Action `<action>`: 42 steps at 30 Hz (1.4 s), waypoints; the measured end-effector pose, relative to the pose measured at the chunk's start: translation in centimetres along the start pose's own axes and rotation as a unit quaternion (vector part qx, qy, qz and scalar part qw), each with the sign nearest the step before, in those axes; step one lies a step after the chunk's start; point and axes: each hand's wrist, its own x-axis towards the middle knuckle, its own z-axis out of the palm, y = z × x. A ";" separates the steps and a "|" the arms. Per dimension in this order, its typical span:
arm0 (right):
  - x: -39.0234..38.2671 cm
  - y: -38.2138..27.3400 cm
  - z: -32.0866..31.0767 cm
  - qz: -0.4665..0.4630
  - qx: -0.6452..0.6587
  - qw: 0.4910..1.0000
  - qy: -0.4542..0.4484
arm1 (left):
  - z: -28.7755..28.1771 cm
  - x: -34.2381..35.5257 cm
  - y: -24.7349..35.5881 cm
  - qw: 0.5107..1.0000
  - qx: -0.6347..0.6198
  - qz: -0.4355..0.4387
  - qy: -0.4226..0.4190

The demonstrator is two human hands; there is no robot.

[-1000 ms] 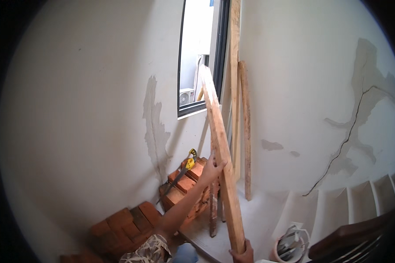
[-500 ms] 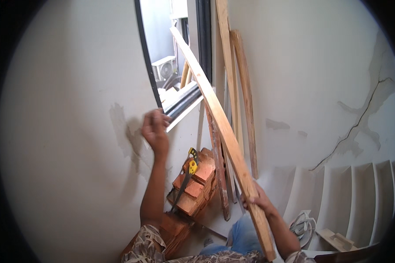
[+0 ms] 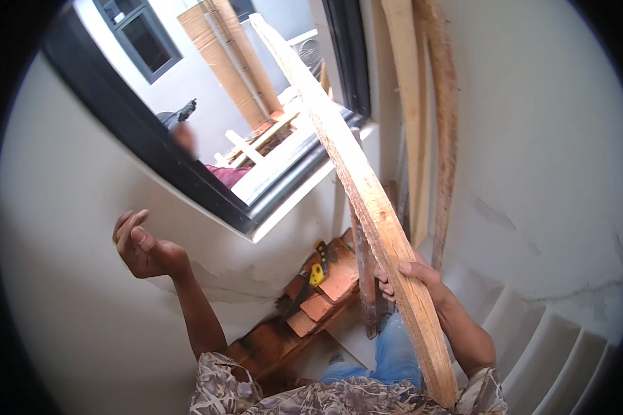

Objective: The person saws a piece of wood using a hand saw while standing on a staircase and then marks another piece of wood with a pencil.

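One plank (image 3: 381,221) slants up past the lower window edge (image 3: 291,177).

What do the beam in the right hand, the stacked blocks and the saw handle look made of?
Beam: bare, rough wood, judging by the grain and ragged edge. Stacked blocks: probably unglazed fired clay, given the matte orange-red faces. Saw handle: likely moulded plastic, from its yellow and black colouring; finish unclear.
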 end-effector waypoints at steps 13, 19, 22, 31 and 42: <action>13.6 -9.6 -1.3 0.158 0.103 0.981 -0.043 | 2.6 3.4 -1.1 0.941 0.313 0.067 -0.110; 22.6 -10.0 0.7 0.195 0.174 0.960 -0.098 | 1.4 5.9 -2.2 0.908 0.355 0.150 -0.167; 25.3 -10.2 2.2 0.210 0.176 0.958 -0.089 | 0.0 5.4 -3.5 0.875 0.373 0.252 -0.176; 31.7 -7.6 4.7 0.205 0.156 0.963 -0.079 | 4.7 6.2 -7.7 0.909 0.259 0.310 -0.100; 35.3 -9.3 4.9 0.179 -0.006 0.982 -0.052 | 6.3 4.5 -8.5 0.930 0.269 0.217 -0.127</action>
